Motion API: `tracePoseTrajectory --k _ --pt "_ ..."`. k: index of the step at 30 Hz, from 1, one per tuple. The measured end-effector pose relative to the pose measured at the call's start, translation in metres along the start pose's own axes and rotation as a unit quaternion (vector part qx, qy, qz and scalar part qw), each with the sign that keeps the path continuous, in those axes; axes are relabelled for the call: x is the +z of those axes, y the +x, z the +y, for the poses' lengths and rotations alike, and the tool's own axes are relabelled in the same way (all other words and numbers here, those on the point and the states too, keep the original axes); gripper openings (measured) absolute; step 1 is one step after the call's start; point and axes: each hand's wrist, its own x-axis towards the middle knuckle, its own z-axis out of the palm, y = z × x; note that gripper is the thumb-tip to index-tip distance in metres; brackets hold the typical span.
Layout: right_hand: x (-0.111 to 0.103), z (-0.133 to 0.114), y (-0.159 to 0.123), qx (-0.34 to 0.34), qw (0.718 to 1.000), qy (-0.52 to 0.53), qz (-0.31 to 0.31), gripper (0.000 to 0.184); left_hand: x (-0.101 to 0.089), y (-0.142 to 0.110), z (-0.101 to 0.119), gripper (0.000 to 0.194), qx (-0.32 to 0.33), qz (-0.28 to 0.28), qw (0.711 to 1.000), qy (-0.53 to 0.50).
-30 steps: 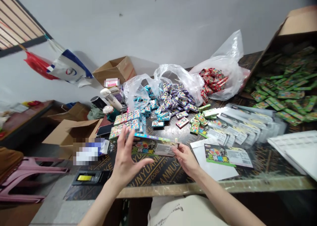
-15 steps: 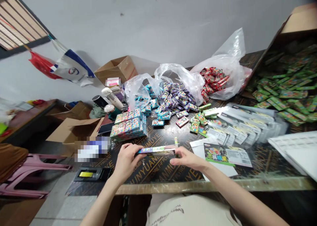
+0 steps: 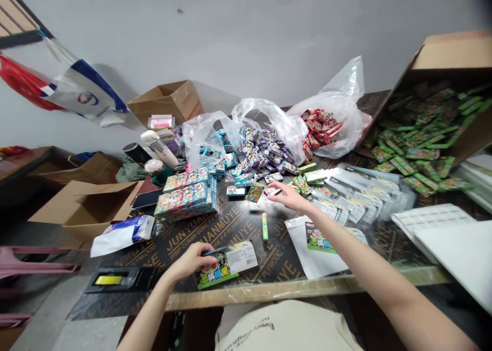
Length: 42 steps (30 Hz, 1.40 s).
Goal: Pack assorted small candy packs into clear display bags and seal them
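My left hand [image 3: 198,261] is closed on the left end of a flat printed candy packet [image 3: 221,270], which has a dark and green front and a white label panel. The packet is low over the table's near edge. My right hand [image 3: 288,197] is stretched forward with fingers apart and curved, its fingertips over a small red candy box [image 3: 272,191]. Just left of those fingertips is a small green candy box [image 3: 254,192]; whether they touch is unclear. A slim green box [image 3: 264,227] lies between the two hands.
Stacked boxes [image 3: 184,192] stand left. Behind are plastic bags with blue, purple packs [image 3: 265,148] and red packs [image 3: 321,128]. Clear printed pouches [image 3: 353,192] fan out right, near a carton [image 3: 453,54] of green packs. White sheets [image 3: 453,238] and another printed packet [image 3: 317,238] lie nearer.
My right hand has let go of the flat packet and moved forward to the small boxes. My left hand has lowered the packet, turning its printed front up. A green box now lies beside the red one.
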Motion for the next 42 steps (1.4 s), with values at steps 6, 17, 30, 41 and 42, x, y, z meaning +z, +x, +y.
tracePoseTrajectory --k 6,17,30,41,42 --pt "0.03 0.032 0.03 0.053 0.93 -0.34 0.132 0.071 0.045 0.031 0.022 0.064 0.101 0.134 0.96 0.222" --pt "0.035 -0.031 -0.058 -0.135 0.968 -0.196 0.086 0.069 0.077 0.027 0.049 0.094 0.177 0.234 0.945 0.143" --pt "0.043 -0.061 -0.091 -0.184 0.948 -0.21 -0.153 0.075 0.079 0.018 0.068 0.095 0.243 0.211 0.945 0.057" --pt "0.066 -0.022 -0.077 -0.1 0.983 -0.153 0.027 0.065 0.077 0.024 0.058 0.102 0.177 0.259 0.948 0.052" --pt "0.067 -0.011 -0.071 -0.084 0.984 -0.159 0.022 0.076 0.079 0.028 0.056 0.103 0.172 0.252 0.95 0.062"
